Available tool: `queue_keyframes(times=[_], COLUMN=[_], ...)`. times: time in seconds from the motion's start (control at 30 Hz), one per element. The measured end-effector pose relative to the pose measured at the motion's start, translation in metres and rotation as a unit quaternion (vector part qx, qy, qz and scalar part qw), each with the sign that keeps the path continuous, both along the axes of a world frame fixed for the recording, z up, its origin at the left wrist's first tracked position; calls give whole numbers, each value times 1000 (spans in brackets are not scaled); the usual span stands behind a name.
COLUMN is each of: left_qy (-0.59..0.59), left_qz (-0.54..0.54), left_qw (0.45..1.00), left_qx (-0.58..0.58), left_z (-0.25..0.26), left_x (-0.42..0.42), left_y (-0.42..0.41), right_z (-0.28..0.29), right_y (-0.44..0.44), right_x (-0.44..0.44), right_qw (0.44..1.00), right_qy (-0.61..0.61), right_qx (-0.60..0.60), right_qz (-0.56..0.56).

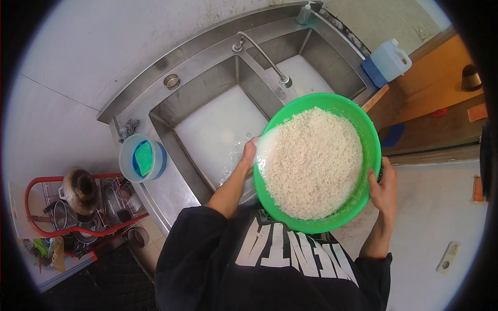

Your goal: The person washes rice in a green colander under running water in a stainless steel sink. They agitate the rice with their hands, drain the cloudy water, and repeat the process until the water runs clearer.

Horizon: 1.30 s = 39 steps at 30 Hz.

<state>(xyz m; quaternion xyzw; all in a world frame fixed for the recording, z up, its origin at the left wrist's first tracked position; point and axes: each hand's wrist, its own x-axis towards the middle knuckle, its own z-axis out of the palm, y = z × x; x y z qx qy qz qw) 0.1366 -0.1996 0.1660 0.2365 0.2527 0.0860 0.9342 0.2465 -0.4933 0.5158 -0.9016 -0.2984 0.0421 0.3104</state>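
A wide green plastic basin (372, 132) is held over the near edge of a stainless steel double sink (165, 142). It holds a large heap of wet white rice (315, 163), with cloudy water gathered at its left side. My left hand (250, 152) grips the basin's left rim, its fingers partly hidden by the basin. On the right, my right hand (383, 186) grips the opposite rim, thumb on the inside. The basin tilts toward the left, where water lies at the rim. Milky water (221, 132) stands in both sink bowls. A flexible metal faucet (286, 80) hangs just beyond the basin.
A clear tub (126, 157) with a green sponge (143, 158) and a steel scourer (128, 129) are on the left counter. A red-rimmed dish rack (42, 180) holds a blackened pan (79, 190). Beyond are a soap pump bottle (303, 15) and a jug of blue liquid (385, 64).
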Motion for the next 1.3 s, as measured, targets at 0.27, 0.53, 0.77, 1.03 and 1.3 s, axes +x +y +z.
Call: queue_keyframes(times=[0.27,0.53,0.77,1.03,1.3], left_qy=[23,28,25,14,11], left_qz=[2,18,11,1,7], left_qw=[1000,999,1000,1000,1000], left_qx=[13,2,3,-13,2], left_z=[-5,-1,-12,-7,-11], left_x=[0,4,7,5,6], left_y=[1,-3,-4,-2,-1], right_z=[2,1,1,5,7], right_y=[-1,-3,-3,0,0], right_x=[0,-1,-1,-4,-4], right_qw=[1000,1000,1000,1000,999], right_qy=[-6,-7,-17,-9,-5], right_qx=[-10,-11,-16,-26,-34], right_qz=[4,-7,-2,-12,-11])
